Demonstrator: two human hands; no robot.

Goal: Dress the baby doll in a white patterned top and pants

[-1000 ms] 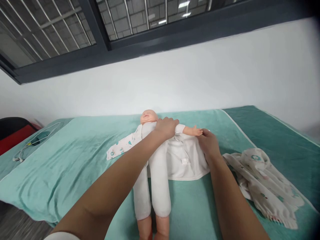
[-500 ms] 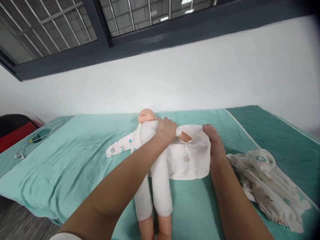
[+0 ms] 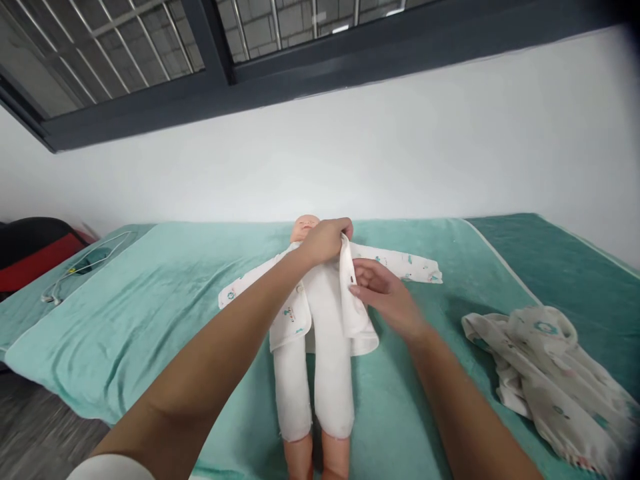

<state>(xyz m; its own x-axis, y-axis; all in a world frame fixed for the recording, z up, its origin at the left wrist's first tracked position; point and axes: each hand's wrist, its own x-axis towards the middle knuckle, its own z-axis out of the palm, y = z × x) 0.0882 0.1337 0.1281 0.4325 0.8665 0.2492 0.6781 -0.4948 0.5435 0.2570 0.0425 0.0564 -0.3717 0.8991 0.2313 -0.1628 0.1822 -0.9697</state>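
A baby doll [image 3: 327, 373] lies on its back on a green blanket [image 3: 165, 287], its head toward the wall. It wears a white printed baby jacket [image 3: 291, 317], open at the front, with both sleeves stretched out sideways. My left hand [image 3: 330, 239] crosses the doll's chest, closed on the upper edge of the jacket's right-hand front panel. My right hand [image 3: 383, 290] is beside that panel's outer edge, thumb and fingers curled around the cloth at about mid-height. The doll's chin and chest are partly hidden behind my left hand and forearm.
Crumpled printed baby clothes [image 3: 545, 373] lie on the blanket at the right. A white cable [image 3: 90, 260] with a dark green item rests at the far left, near a red and black object [image 3: 35, 260]. A white wall and a dark-framed window [image 3: 220, 73] stand behind.
The right sleeve now covers the doll's arm that was bare. The jacket's right panel, spread flat before, is now lifted and folded toward the doll's body. My right hand has moved left.
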